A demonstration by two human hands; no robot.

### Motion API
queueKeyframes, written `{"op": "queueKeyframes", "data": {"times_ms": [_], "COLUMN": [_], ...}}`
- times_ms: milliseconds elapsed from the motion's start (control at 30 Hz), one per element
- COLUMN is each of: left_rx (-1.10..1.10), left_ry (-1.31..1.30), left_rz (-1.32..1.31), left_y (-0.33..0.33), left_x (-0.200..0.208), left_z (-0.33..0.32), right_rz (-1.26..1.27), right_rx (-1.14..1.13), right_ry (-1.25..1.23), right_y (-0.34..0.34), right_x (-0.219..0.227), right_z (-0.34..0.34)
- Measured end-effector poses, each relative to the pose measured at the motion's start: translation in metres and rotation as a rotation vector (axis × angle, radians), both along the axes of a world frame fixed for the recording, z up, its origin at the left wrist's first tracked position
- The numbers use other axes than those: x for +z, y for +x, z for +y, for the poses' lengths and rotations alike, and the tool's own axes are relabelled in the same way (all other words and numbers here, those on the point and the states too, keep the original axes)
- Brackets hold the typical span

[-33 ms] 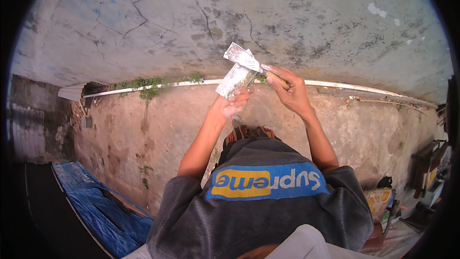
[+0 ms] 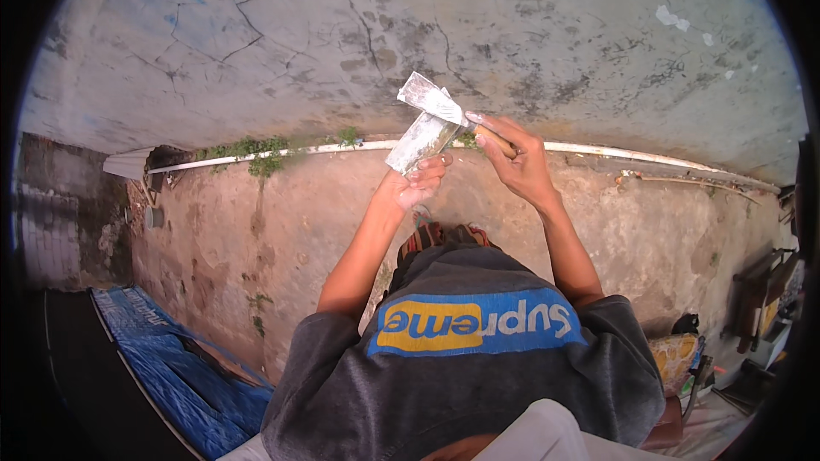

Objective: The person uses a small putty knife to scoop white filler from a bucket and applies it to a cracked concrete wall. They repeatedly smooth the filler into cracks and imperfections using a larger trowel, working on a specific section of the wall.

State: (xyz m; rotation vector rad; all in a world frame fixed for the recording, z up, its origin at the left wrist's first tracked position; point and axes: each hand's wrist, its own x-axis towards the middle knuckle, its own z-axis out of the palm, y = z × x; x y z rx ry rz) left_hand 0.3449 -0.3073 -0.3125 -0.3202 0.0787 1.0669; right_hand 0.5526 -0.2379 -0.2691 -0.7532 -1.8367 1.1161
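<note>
Wooden handle in its grip, my right hand [image 2: 526,166] is closed around a putty knife [image 2: 429,100], whose blade is coated with white paste. That blade lies across a second flat, rectangular blade [image 2: 417,145], also smeared white, which my left hand [image 2: 418,185] grips from below. The two blades cross and seem to touch; the handle of the lower one is hidden by my fingers. Both tools are held up in front of the cracked grey wall [image 2: 530,43].
Along the foot of the wall runs a white pipe [image 2: 589,150], with green weeds [image 2: 265,158] beside it. Stained concrete ground [image 2: 213,248] lies below. A blue tarp [image 2: 184,367] spreads at the lower left. A yellowish worn object [image 2: 673,358] and dark items stand at the lower right.
The putty knife's blade has shifted very slightly up over the lower blade. My hands are otherwise in the same place.
</note>
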Motion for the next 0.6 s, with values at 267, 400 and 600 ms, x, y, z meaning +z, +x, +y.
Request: {"op": "queueKeyframes", "data": {"times_ms": [267,400,600], "left_rx": [0.131,0.116,0.325], "left_ry": [-0.039,-0.121,0.055], "left_rz": [-0.035,-0.088,0.181], "left_y": [-0.014,-0.012,0.01], "left_x": [0.009,0.008,0.013], "left_z": [0.009,0.009,0.015], "right_rz": [0.076,-0.034,0.026], "right_rx": [-0.114,0.008,0.026], "right_ry": [-0.018,-0.04,-0.158], "right_y": [0.018,0.011,-0.001], "right_x": [-0.002,-0.013,-0.016], "right_z": [0.011,0.003,-0.026]}}
